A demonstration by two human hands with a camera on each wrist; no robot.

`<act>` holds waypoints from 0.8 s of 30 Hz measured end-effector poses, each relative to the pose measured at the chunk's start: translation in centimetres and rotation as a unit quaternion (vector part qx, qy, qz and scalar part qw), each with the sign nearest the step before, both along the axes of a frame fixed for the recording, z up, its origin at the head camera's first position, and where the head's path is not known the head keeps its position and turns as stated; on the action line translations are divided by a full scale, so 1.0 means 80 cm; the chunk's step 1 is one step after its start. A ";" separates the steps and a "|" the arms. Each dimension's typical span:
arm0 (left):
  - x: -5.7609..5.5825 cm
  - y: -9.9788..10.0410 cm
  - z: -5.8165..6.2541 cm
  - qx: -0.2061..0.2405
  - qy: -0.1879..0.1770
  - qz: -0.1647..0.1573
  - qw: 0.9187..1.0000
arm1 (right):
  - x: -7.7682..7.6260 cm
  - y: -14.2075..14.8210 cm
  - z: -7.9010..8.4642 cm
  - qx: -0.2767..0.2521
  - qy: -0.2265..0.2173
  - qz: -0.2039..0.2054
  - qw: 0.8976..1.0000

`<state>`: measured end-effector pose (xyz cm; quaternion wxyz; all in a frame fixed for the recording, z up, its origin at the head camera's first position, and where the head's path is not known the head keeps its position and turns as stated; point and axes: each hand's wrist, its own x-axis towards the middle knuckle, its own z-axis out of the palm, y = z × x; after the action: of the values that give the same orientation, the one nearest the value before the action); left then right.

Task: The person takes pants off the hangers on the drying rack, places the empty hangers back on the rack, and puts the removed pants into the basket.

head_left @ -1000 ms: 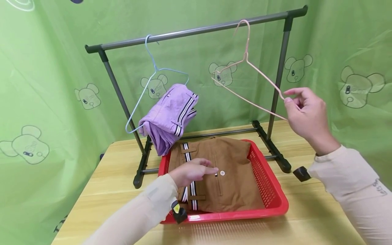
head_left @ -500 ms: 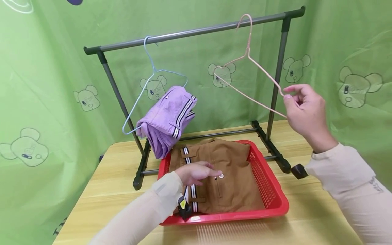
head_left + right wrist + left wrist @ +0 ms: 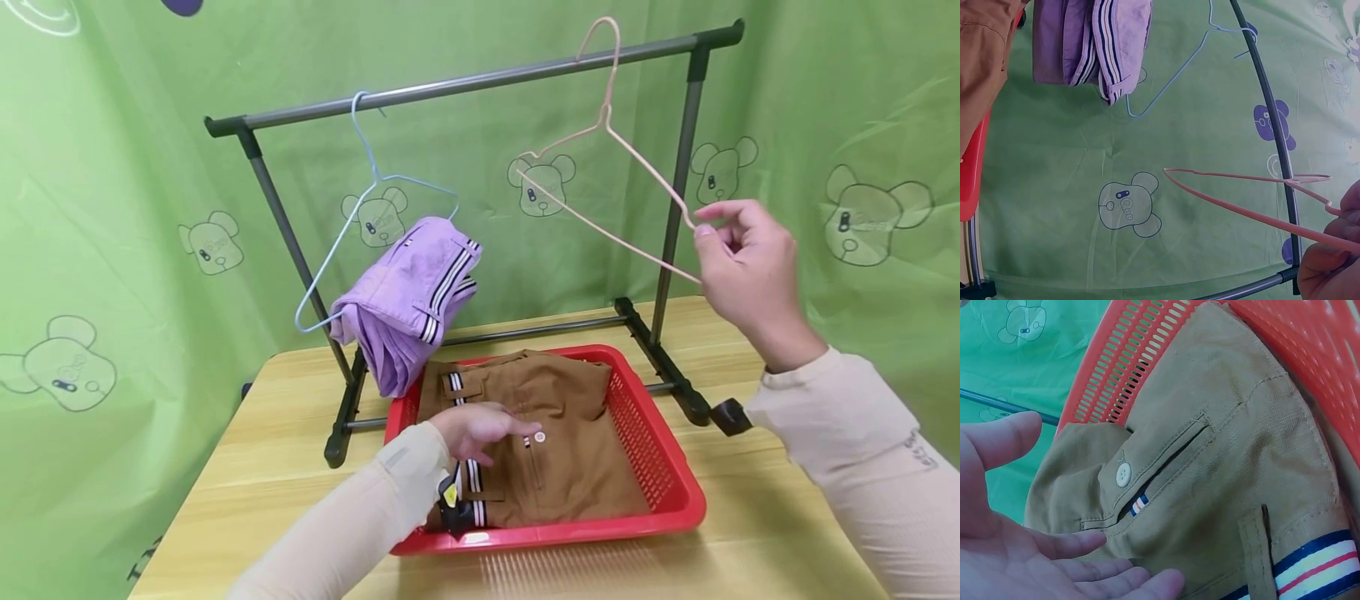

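My right hand [image 3: 753, 279] pinches the right corner of a pink wire hanger [image 3: 645, 157], also seen in the right wrist view as a pink hanger [image 3: 1238, 215]. The hanger's hook rises over the rack's rail [image 3: 480, 82], and no garment is on it. My left hand [image 3: 480, 427] is over folded brown trousers [image 3: 570, 467], fingers loosely extended; its wrist view puts them right by the button [image 3: 1124, 475] and pocket. The trousers lie in a red plastic basket [image 3: 678, 492]. Folded lavender trousers [image 3: 408, 287] hang from a blue hanger [image 3: 327, 258] at the rail's left.
The dark metal rack stands at the back of a wooden table [image 3: 277, 467]; its right foot [image 3: 667, 367] is beside the basket. A green curtain [image 3: 112, 208] printed with bear heads covers the background. The lavender trousers dip close to the basket's back left corner.
My right hand has lifted slightly, and the pink hanger's hook has risen higher above the rail. The left hand has shifted a little to the right over the brown trousers.
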<state>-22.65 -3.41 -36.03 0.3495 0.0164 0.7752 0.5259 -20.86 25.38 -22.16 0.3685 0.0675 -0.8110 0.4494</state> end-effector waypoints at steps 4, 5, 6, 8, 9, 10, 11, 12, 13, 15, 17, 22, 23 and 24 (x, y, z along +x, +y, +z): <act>-0.002 0.000 0.000 0.017 0.000 -0.002 1.000 | -0.002 0.000 0.002 -0.003 0.005 -0.003 1.000; -0.002 0.000 0.000 0.023 0.000 -0.001 1.000 | -0.003 0.000 0.002 -0.001 0.006 -0.006 1.000; -0.002 -0.001 0.001 0.027 0.001 0.001 1.000 | -0.003 0.000 0.002 -0.002 0.006 -0.007 1.000; -0.002 -0.002 0.001 0.034 0.004 0.007 0.999 | -0.005 0.000 0.004 -0.002 0.005 -0.009 1.000; -0.002 -0.003 0.002 0.037 0.005 0.009 0.999 | -0.006 0.000 0.004 -0.001 0.004 -0.011 1.000; -0.001 -0.003 0.003 0.039 0.006 0.011 0.999 | -0.006 0.000 0.005 0.000 0.003 -0.011 1.000; 0.000 -0.004 0.004 0.040 0.010 0.010 0.999 | -0.007 0.000 0.006 0.000 0.000 -0.011 1.000; 0.000 -0.005 0.005 0.043 0.013 0.012 0.999 | -0.007 0.000 0.007 0.001 -0.002 -0.010 1.000; 0.001 -0.006 0.007 0.050 0.016 0.013 0.999 | -0.007 0.000 0.008 0.003 -0.004 -0.010 1.000; 0.003 -0.007 0.010 0.070 0.023 0.009 0.997 | -0.007 0.000 0.009 0.002 -0.008 -0.007 1.000; 0.006 -0.007 0.013 0.096 0.027 0.000 0.995 | -0.007 -0.001 0.010 0.002 -0.009 -0.006 1.000; 0.016 -0.010 0.025 0.141 0.032 -0.029 0.989 | -0.011 -0.002 0.009 0.004 -0.011 -0.006 1.000; 0.018 -0.011 0.028 0.145 0.036 -0.035 0.988 | -0.012 -0.002 0.009 0.007 -0.012 -0.006 1.000; 0.019 -0.012 0.031 0.147 0.042 -0.041 0.987 | -0.013 -0.002 0.008 0.007 -0.015 -0.004 1.000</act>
<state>-21.10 -4.37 -33.53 0.3322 0.1215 0.7020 0.6181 -21.90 25.23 -21.49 0.3580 0.0603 -0.8198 0.4428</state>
